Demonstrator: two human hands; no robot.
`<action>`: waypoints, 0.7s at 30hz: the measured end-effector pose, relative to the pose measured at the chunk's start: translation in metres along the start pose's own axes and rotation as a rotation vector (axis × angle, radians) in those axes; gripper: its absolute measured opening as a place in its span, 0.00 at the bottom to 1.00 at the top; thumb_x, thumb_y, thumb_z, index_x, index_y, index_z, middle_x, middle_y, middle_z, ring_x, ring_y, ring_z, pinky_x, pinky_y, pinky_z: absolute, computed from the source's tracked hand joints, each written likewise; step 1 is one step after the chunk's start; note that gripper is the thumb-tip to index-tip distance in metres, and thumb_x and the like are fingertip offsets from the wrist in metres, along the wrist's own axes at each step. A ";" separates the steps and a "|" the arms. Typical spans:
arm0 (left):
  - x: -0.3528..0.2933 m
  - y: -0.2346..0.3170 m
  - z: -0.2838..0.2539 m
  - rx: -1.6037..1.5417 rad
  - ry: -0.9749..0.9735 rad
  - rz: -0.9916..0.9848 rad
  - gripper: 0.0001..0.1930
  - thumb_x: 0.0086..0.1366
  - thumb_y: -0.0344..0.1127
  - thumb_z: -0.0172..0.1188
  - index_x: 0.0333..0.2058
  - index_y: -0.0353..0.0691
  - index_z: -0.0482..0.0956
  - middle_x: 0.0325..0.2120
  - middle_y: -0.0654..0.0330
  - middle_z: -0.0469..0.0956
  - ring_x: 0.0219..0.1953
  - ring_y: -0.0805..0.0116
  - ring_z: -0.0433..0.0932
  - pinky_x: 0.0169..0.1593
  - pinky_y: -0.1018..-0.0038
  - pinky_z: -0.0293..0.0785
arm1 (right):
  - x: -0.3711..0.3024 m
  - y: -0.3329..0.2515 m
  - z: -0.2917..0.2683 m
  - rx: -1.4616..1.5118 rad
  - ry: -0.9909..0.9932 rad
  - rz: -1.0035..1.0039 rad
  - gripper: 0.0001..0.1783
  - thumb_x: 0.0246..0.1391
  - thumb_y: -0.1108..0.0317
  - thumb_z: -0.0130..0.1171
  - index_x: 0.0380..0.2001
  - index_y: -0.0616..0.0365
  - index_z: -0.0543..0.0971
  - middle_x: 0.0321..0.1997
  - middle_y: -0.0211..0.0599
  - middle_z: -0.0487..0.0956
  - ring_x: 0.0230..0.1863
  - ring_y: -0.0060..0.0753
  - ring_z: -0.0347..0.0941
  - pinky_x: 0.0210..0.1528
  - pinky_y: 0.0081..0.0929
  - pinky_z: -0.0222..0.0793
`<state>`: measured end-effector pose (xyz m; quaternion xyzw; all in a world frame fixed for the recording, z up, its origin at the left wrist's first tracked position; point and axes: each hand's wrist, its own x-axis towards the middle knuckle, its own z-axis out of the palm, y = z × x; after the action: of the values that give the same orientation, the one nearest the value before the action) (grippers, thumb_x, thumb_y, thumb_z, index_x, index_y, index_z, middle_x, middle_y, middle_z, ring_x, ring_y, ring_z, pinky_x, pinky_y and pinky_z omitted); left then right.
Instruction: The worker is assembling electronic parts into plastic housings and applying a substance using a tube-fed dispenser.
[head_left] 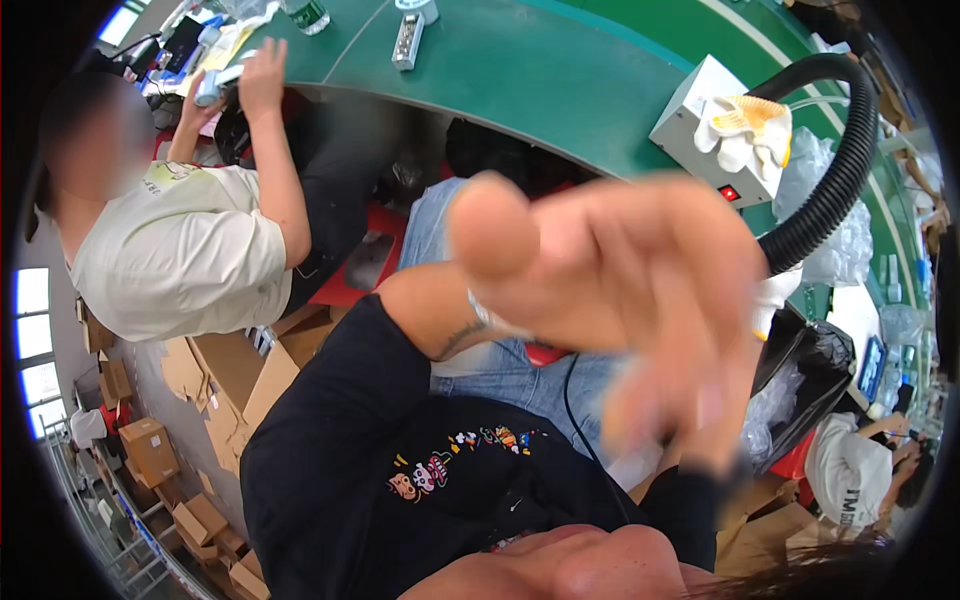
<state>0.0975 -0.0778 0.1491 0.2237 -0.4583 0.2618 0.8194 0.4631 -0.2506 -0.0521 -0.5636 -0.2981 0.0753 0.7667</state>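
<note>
Close in front of me, my left hand (pixel 600 270) is raised, large and blurred, its thumb and fingers apart. Nothing shows in it. A pale band (pixel 490 315) goes round that wrist. My right arm, in a black sleeve (pixel 690 510), comes up behind it, and my right hand is mostly hidden. A bit of white cloth with a yellow edge (pixel 778 300) shows near where that hand lies; it looks like a work glove. Beyond it, a white box (pixel 695 105) with a red lit switch stands on the green table (pixel 520 80), with white-and-yellow work gloves (pixel 745 130) draped on it.
A black corrugated hose (pixel 835 190) arches beside the box. Clear plastic bags (pixel 835 230) lie to the right. A small grey-white strip (pixel 407 42) is on the table. To my left a co-worker (pixel 190 250) handles a light blue object. Cardboard boxes (pixel 150 450) stand on the floor.
</note>
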 end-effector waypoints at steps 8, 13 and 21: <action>-0.020 0.195 -0.156 2.849 0.887 0.034 0.28 0.61 0.53 0.69 0.53 0.39 0.83 0.53 0.51 0.83 0.60 0.51 0.78 0.64 0.50 0.70 | -0.019 -0.044 0.034 -0.127 0.042 -0.087 0.17 0.59 0.79 0.66 0.50 0.59 0.76 0.44 0.32 0.78 0.38 0.25 0.76 0.43 0.28 0.80; -0.036 0.280 -0.194 2.622 1.250 -1.335 0.32 0.63 0.62 0.62 0.57 0.43 0.80 0.57 0.46 0.80 0.64 0.41 0.74 0.65 0.38 0.66 | -0.122 -0.089 0.095 0.175 -0.013 0.121 0.30 0.60 0.81 0.61 0.63 0.53 0.65 0.44 0.35 0.76 0.39 0.28 0.76 0.46 0.32 0.81; -0.087 0.125 -0.132 2.157 0.728 -0.440 0.17 0.69 0.40 0.66 0.46 0.32 0.77 0.36 0.48 0.85 0.30 0.56 0.85 0.39 0.59 0.81 | -0.194 -0.097 0.143 -0.323 -0.382 0.264 0.36 0.57 0.71 0.67 0.69 0.52 0.68 0.46 0.33 0.79 0.35 0.28 0.74 0.42 0.31 0.78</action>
<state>0.0636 0.0781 0.0260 0.7924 0.3148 0.4173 0.3145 0.2071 -0.2555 -0.0094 -0.6882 -0.3691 0.2309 0.5804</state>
